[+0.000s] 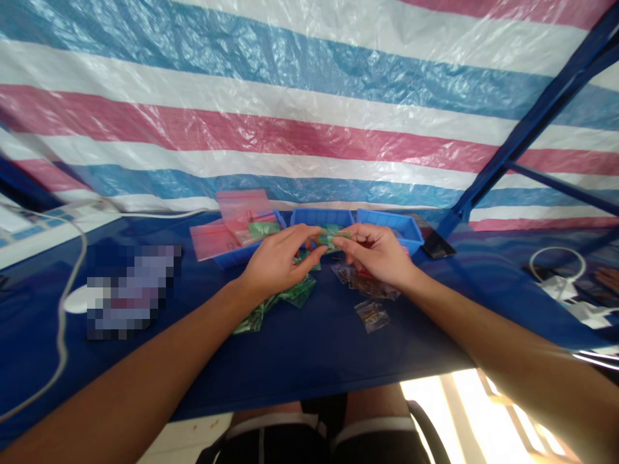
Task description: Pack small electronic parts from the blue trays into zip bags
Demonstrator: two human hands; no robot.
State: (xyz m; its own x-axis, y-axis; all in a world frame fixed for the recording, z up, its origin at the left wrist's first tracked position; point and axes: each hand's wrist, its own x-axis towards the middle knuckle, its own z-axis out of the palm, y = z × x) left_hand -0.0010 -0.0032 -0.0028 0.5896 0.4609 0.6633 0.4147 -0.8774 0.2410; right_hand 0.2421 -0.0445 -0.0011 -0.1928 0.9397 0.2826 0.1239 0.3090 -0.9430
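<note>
Between my two hands, in front of the middle blue bin (322,217), is a small green plastic bag (331,240). My left hand (280,258) pinches its left end, and my right hand (374,251) pinches its right end. What the bag contains is too small to make out. Several green bags (297,291) lie on the table below my left hand, partly covered by it. Under my right hand are clear bags (370,283) with small brownish parts inside. One clear bag (372,316) lies apart, closer to the table's front edge.
Pink zip bags (244,209) stick out of the left blue bin (232,259). Right of the right blue bin (411,233) lies a dark phone-like object (438,247). A white cable (62,335) crosses the blue table (309,361) at left. White cabled devices (558,288) sit at right.
</note>
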